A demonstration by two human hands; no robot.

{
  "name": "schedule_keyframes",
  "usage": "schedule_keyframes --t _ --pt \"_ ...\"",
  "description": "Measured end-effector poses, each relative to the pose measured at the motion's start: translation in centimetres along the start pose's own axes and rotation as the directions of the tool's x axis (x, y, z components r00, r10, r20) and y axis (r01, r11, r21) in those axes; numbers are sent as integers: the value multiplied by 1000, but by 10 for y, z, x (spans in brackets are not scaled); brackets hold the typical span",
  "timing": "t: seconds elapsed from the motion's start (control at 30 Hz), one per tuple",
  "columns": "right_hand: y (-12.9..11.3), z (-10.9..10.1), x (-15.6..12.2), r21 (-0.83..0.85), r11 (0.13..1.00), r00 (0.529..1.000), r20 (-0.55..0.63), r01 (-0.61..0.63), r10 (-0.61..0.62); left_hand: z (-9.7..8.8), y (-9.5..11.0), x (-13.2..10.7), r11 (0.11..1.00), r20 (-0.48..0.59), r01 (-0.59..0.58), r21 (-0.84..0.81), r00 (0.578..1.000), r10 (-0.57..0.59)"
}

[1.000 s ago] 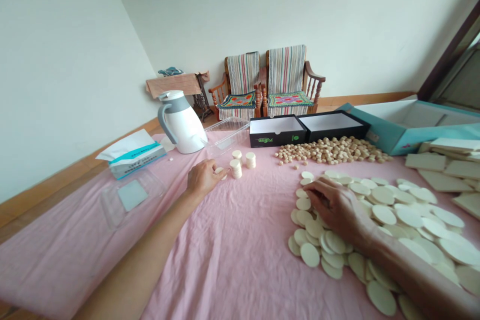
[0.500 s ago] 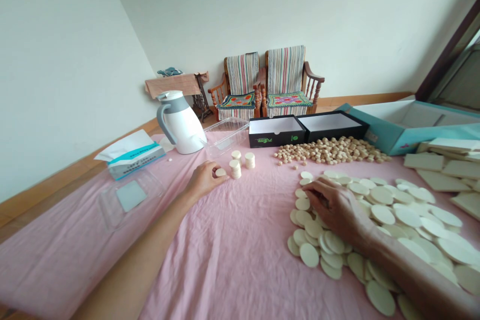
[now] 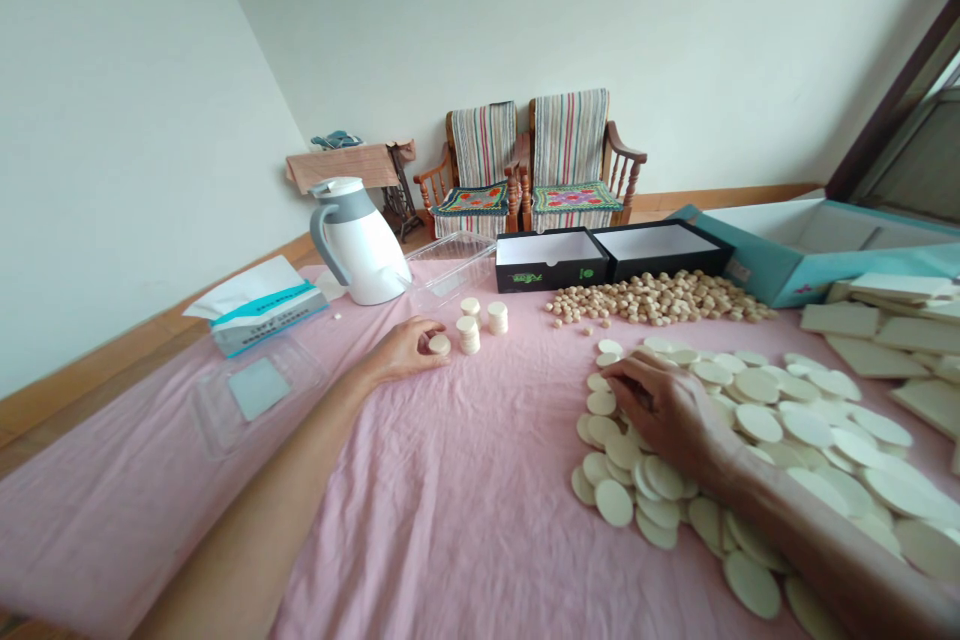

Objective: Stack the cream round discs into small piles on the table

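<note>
My left hand (image 3: pixel 401 352) curls around a small round wooden disc (image 3: pixel 439 345), thumb on the near side and fingers behind. Whether more discs lie under it I cannot tell. Just right of this hand stand three short stacks of similar discs, the nearest stack (image 3: pixel 468 335) close to the fingers. My right hand (image 3: pixel 667 410) rests low over a wide spread of pale round discs (image 3: pixel 757 425). Its thumb and fingers are drawn together at the edge of a small disc (image 3: pixel 598 382) on the left border of the spread; the palm hides the discs beneath.
Behind the discs lie many small wooden beads (image 3: pixel 660 298), before two black boxes (image 3: pixel 551 260). A blue box (image 3: pixel 806 265) and square wooden plates (image 3: pixel 847 320) are at right. A white jug (image 3: pixel 367 250), tissue pack (image 3: pixel 266 305) and clear plastic tray (image 3: pixel 259 390) stand left on pink cloth (image 3: pixel 450 510).
The disc in my left hand now sits more level, with the thumb drawn back slightly. My right hand stays at the same discs. The whole view has shifted a little.
</note>
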State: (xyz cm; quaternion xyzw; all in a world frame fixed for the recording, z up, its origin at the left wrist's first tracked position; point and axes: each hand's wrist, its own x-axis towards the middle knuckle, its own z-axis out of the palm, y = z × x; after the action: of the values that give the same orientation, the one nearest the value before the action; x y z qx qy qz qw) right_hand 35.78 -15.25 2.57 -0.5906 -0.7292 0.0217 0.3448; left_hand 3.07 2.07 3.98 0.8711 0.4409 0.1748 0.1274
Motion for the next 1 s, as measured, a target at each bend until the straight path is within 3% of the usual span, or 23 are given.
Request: schedule_keyframes --t 0.1,0.2,0.27,0.33,0.4,0.53,0.6,0.67,1.0 --pt "0 0 0 18 1000 1000 -1 -1 1 -13 8 -4 998 -107 34 53 994 -29" --pt "0 0 0 28 999 1000 -11 -15 15 -22 42 -10 997 -251 -2 76 968 21" --pt "-2 -2 0 22 999 999 -20 -30 30 -20 75 -16 993 -197 -110 -28 975 103" --pt "-3 -3 1 15 999 999 -31 -42 42 -11 110 -23 955 -33 -269 -124 963 267" --pt "-4 -5 1 16 999 998 -44 -49 49 2 140 -29 891 115 -417 -180 891 440" --pt "-4 -5 1 26 999 997 -58 -47 48 29 177 -34 786 215 -594 -174 755 619" --pt "-4 -5 1 28 999 997 -64 -41 43 39 185 -32 765 247 -631 -129 727 641" --pt "-3 -5 1 24 999 997 -66 -36 38 46 188 -29 767 269 -635 -91 726 633" --pt "-1 -1 1 18 1000 999 -49 -19 20 41 174 -31 838 232 -523 -158 805 546"
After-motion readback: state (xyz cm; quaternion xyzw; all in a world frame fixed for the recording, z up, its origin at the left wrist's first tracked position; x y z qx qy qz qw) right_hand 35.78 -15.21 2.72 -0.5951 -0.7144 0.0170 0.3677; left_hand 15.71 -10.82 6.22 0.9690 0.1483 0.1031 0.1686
